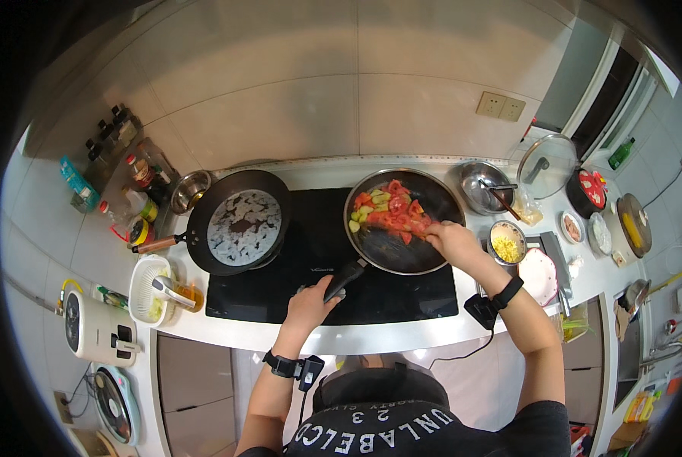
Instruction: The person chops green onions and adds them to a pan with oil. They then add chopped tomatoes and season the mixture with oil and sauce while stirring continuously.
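Note:
My left hand [312, 305] grips the black pan handle [345, 280] of a frying pan [401, 264] on the right side of the cooktop. In the pan, cut tomatoes [399, 203] and pale green vegetable slices [378, 200] lie bunched toward the left and middle. My right hand [452, 243] is over the pan's right part with curled fingers beside the tomatoes. Whether a utensil is in it cannot be made out. On the left side of the cooktop sits a wok [201, 245] holding whitish, foamy liquid [243, 228], its wooden handle [161, 244] pointing left.
The black cooktop [318, 243] lies before me. A steel bowl [478, 197] with utensils, a glass lid [546, 165], a bowl of yellow bits [506, 247] and a white plate [538, 277] are right. A white basket [141, 297], an oil jug [189, 297] and sauce bottles [146, 177] are left.

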### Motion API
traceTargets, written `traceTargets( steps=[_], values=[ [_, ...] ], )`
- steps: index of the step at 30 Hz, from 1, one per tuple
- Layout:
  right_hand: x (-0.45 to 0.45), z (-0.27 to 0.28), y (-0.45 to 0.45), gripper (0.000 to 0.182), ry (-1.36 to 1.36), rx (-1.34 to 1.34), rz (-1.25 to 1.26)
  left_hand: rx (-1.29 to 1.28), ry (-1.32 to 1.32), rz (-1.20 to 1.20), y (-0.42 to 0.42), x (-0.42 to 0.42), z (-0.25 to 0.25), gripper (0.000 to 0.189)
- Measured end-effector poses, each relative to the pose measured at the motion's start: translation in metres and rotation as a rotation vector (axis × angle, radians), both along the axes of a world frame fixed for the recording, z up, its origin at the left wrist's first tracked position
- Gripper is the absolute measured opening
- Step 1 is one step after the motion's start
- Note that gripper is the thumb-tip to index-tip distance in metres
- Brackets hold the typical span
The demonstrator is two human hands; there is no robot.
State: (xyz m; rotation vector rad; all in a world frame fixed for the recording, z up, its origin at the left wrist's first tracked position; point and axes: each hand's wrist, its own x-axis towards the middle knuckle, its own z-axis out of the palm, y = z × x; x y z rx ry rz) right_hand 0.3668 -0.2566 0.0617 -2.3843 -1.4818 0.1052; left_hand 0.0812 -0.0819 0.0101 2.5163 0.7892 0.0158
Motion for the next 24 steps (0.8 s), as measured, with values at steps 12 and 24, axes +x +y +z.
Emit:
traceTargets(
  steps=[12,24],
  values=[
    [0.101,0.036,-0.025,0.03,0.398,-0.055,-0.373,0.023,-0.051,-0.001,-0.002,-0.003,-0.006,0.05],
    [0.06,0.004,0.067,0.032,0.19,-0.065,0.08,0.027,-0.063,-0.018,0.002,-0.001,-0.004,0.048]
  ],
)
